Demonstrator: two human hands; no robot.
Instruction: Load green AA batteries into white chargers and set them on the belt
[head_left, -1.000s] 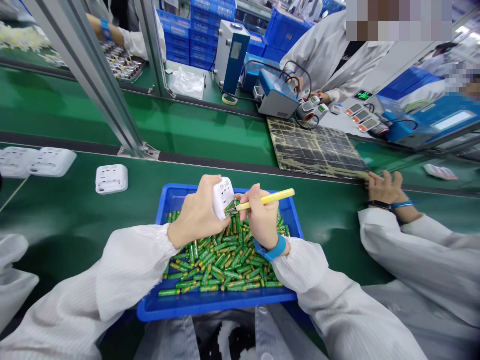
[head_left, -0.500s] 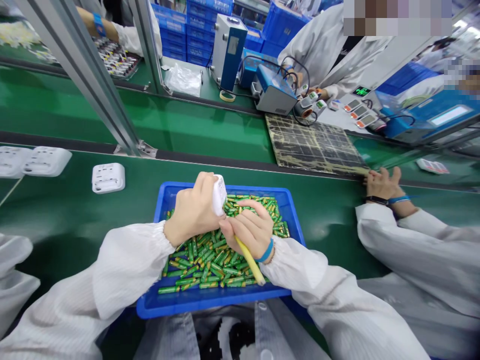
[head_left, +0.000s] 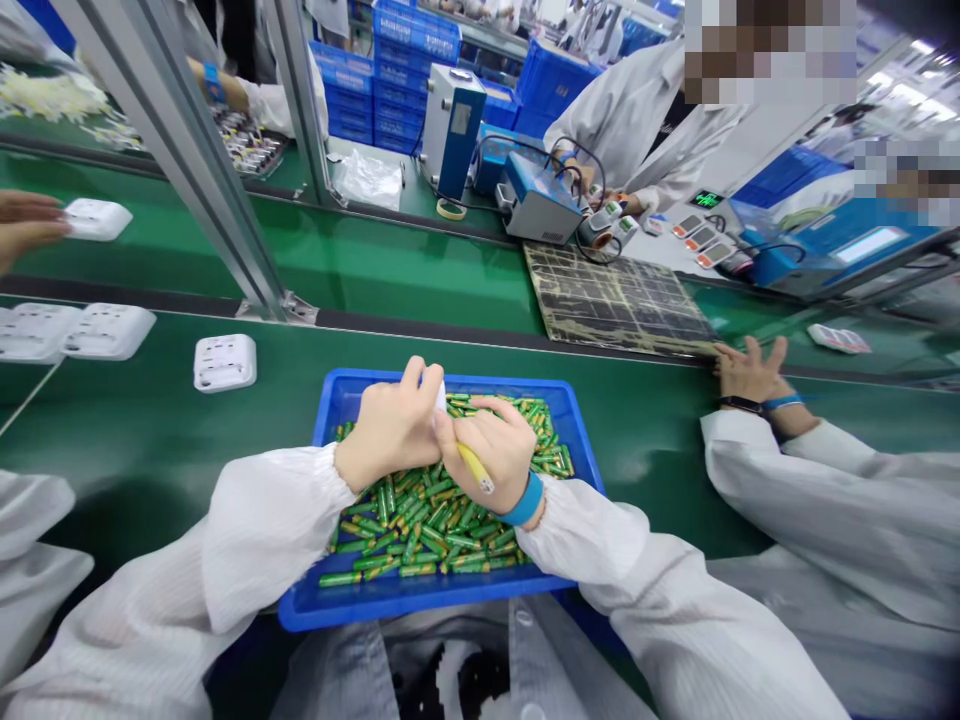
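Note:
My left hand (head_left: 394,420) is closed around a small white device (head_left: 440,397), mostly hidden behind the fingers. Right against it, my right hand (head_left: 491,450) grips a yellow stick-like tool (head_left: 474,467), its blunt end pointing toward me and its other end hidden by the fingers. Both hands are above a blue tray (head_left: 367,607) holding several loose green and gold batteries (head_left: 420,525). A blue band circles my right wrist.
White devices (head_left: 225,362) lie on the green bench at left. A metal post (head_left: 187,150) rises behind them. At right, another person's hands (head_left: 750,375) touch a dark taped board (head_left: 615,300). Another person's hand (head_left: 30,225) reaches in at far left beside a white device.
The yellow tool has swung so its blunt end is higher and foreshortened. The white device has turned and is more hidden. A person's hand and a white device have appeared at upper left.

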